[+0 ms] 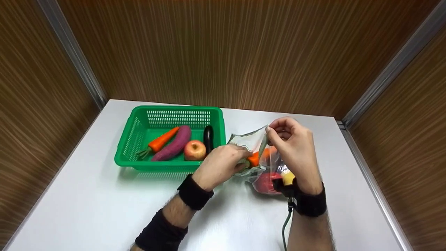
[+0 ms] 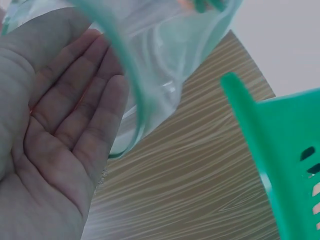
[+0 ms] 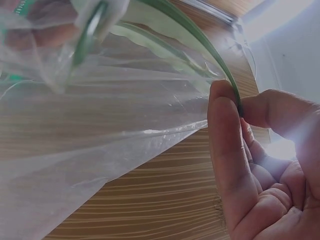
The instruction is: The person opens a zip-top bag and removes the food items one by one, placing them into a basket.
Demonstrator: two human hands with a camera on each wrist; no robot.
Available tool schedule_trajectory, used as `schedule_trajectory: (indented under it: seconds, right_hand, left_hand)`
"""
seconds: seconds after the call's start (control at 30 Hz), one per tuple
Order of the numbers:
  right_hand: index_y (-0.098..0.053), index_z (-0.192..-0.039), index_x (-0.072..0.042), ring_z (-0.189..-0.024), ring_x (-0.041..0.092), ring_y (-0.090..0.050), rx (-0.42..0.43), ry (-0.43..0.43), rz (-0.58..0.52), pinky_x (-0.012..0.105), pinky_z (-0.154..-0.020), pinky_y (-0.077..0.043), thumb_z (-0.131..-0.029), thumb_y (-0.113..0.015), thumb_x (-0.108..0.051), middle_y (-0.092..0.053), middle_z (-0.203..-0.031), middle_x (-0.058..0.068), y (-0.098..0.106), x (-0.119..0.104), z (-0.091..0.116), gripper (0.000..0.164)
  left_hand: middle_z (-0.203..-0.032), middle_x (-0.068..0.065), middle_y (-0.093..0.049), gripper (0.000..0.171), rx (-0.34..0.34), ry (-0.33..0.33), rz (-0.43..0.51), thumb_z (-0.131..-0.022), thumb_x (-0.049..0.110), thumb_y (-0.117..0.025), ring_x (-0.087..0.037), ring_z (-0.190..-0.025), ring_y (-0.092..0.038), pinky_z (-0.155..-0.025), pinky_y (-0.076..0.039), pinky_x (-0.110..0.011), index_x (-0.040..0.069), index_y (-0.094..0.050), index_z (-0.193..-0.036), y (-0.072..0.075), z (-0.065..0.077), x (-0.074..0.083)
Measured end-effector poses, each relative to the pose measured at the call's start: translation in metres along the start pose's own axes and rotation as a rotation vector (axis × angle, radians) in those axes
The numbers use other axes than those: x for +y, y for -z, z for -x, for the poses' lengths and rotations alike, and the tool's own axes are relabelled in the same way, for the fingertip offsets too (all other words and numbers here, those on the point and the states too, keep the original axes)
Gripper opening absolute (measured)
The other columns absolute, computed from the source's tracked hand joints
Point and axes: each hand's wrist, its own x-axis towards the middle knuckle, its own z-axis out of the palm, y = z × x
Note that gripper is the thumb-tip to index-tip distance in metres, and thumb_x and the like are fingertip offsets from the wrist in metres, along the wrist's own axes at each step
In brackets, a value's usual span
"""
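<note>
A clear zip bag (image 1: 275, 160) with a green-edged mouth stands to the right of the green basket. My right hand (image 1: 296, 150) pinches the bag's rim between thumb and fingertips, as the right wrist view shows. My left hand (image 1: 223, 162) reaches into the mouth with its fingers fairly straight; its palm is bare in the left wrist view. Just beyond these fingers lies a carrot (image 1: 256, 158) inside the bag. Lower in the bag are a red round item (image 1: 266, 183) and a yellow item (image 1: 288, 178), partly covered by my right wrist.
The green basket (image 1: 169, 163) holds another carrot (image 1: 163, 138), a purple sweet potato (image 1: 176, 144), an apple (image 1: 195, 150) and a dark eggplant (image 1: 208, 137). Wood-patterned panels (image 1: 216, 52) enclose the white table (image 1: 90, 209). A cable (image 1: 286, 223) hangs from my right wrist.
</note>
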Motion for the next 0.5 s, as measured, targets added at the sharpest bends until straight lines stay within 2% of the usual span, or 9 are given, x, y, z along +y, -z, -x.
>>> schedule_trajectory:
  seconds: [0.27, 0.5]
  right_hand:
    - [-0.079, -0.114, 0.003, -0.084, 0.003, -0.076, -0.010, 0.001, -0.004, 0.014, -0.081, -0.064, -0.108, -0.079, -0.002, -0.080, -0.107, 0.022, 0.000, 0.000, 0.001, 0.007]
    - [-0.078, -0.113, 0.003, -0.082, 0.005, -0.078, -0.035, 0.004, -0.019, 0.016, -0.079, -0.066, -0.108, -0.079, 0.000, -0.080, -0.105, 0.022, -0.003, 0.000, 0.000, 0.006]
  left_hand:
    - [-0.114, 0.002, -0.090, 0.031, -0.042, 0.002, -0.027, -0.098, 0.017, -0.097, -0.021, -0.105, -0.086, -0.095, -0.071, -0.042, 0.016, -0.087, -0.127, -0.013, -0.001, -0.005]
    - [-0.116, 0.001, -0.090, 0.043, -0.055, 0.062, -0.013, -0.091, 0.012, -0.100, -0.024, -0.109, -0.086, -0.096, -0.071, -0.045, 0.019, -0.086, -0.132, -0.016, 0.003, -0.008]
